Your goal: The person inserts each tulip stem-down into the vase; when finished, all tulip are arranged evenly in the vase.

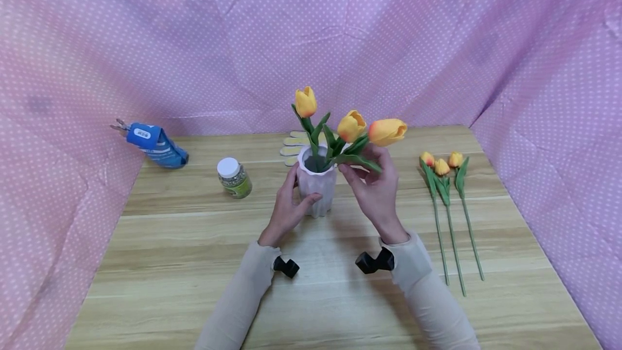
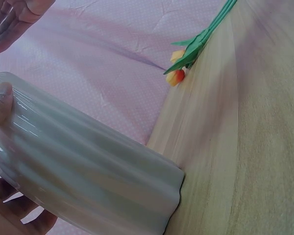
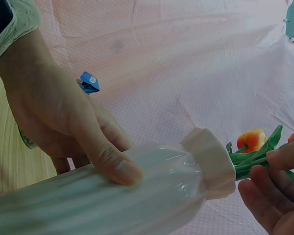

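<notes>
A white fluted vase stands upright on the wooden table, holding three artificial tulips with yellow-orange heads. My left hand grips the vase's side, thumb across its front, as the right wrist view also shows. Just right of the mouth, my right hand pinches the rightmost tulip low among its green leaves. That tulip leans right over the hand, and the middle tulip leans beside it. On the left, another tulip rises more upright. The stem ends are hidden inside the vase.
Three more tulips lie on the table to the right. At left are a white-capped jar and a blue pouch with metal tool tips sticking out. A yellow-and-white glove lies behind the vase, near the pink dotted curtain.
</notes>
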The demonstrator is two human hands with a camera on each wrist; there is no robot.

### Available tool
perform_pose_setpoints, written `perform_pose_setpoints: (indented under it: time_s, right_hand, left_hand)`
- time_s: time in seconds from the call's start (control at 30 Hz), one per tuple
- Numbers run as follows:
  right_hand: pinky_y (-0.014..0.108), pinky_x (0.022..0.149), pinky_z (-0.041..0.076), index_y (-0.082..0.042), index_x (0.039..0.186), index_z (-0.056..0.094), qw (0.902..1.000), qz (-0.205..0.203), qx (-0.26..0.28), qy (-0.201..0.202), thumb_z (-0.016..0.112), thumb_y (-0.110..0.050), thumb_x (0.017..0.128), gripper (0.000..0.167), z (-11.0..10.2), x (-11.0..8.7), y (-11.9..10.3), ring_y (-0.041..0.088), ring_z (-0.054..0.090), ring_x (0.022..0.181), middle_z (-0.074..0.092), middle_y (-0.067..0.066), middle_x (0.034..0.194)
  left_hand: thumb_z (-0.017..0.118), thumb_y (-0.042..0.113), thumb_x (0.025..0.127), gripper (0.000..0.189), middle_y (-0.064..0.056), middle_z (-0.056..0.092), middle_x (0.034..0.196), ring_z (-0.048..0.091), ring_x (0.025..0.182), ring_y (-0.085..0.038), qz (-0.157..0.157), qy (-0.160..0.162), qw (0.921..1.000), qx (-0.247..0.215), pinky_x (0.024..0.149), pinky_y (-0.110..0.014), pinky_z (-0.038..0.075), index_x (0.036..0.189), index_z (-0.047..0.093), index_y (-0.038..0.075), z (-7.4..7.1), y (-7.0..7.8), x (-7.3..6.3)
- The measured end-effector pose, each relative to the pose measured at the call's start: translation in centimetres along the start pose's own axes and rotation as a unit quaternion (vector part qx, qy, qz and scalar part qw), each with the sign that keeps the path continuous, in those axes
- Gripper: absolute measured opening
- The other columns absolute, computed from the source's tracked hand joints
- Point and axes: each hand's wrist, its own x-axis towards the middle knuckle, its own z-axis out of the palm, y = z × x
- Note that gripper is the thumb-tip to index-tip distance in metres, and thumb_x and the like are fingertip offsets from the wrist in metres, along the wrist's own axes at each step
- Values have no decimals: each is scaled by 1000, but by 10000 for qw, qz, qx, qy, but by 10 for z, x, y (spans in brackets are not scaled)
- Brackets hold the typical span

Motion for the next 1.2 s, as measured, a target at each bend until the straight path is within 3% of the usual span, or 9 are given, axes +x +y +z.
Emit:
perform_pose_setpoints:
  time_s: [0.17, 0.33, 0.5, 0.83, 1.0, 1.13, 1.2]
  right_hand:
    - [17, 76, 60, 18, 118, 43, 9998, 181, -4, -108, 69, 21, 78, 48, 2, -4, -1, 1, 69, 88, 69, -15, 98]
    - [19, 77, 61, 13, 120, 45, 9995, 214, -31, -218, 67, 25, 76, 50, 0, -6, -1, 1, 70, 89, 70, -14, 99]
    - [17, 78, 60, 19, 120, 43, 9995, 222, -16, -207, 65, 25, 78, 47, -7, -9, 2, 1, 69, 90, 68, -11, 99]
    - [18, 75, 60, 18, 116, 48, 9991, 417, 20, 87, 64, 22, 82, 38, -34, -8, 1, 4, 70, 90, 69, -7, 97]
    - [19, 75, 61, 8, 114, 56, 9993, 282, 36, 244, 63, 22, 83, 35, -51, -5, 0, 6, 71, 89, 69, -3, 96]
    - [19, 74, 61, 13, 114, 55, 9988, 286, 96, 387, 62, 22, 84, 33, -66, -4, 0, 7, 72, 88, 69, -1, 95]
    - [19, 73, 61, 8, 114, 57, 9980, 340, 203, 485, 63, 21, 84, 33, -75, -4, 2, 9, 71, 87, 69, 1, 95]
  left_hand:
    - [72, 43, 91, 86, -12, 49, 151, 55, 131, -33, 67, 40, 10000, 12, 109, -55, 46, 158, 26, 15, 0, 0, 0]
    - [74, 37, 91, 85, -12, 51, 149, 56, 130, -33, 101, 60, 9999, 0, 108, -54, 47, 158, 27, 16, 1, 0, 1]
    - [74, 35, 91, 85, -11, 50, 150, 55, 131, -32, 38, 33, 10000, -30, 109, -54, 46, 159, 26, 17, 1, 0, 0]
    - [74, 24, 91, 84, -13, 51, 148, 56, 129, -34, 17, 31, 10000, 54, 109, -55, 47, 158, 25, 15, 1, 0, 0]
    - [75, 26, 91, 84, -15, 51, 147, 57, 129, -35, 37, 21, 10000, 46, 109, -55, 47, 158, 26, 13, 0, 1, -1]
    - [74, 31, 92, 84, -15, 51, 148, 57, 129, -35, 35, 33, 10000, 37, 109, -55, 47, 158, 26, 12, 0, 0, -1]
    - [74, 33, 92, 84, -15, 50, 149, 56, 129, -35, 30, 35, 10000, 17, 109, -55, 46, 158, 26, 13, 1, -1, 0]
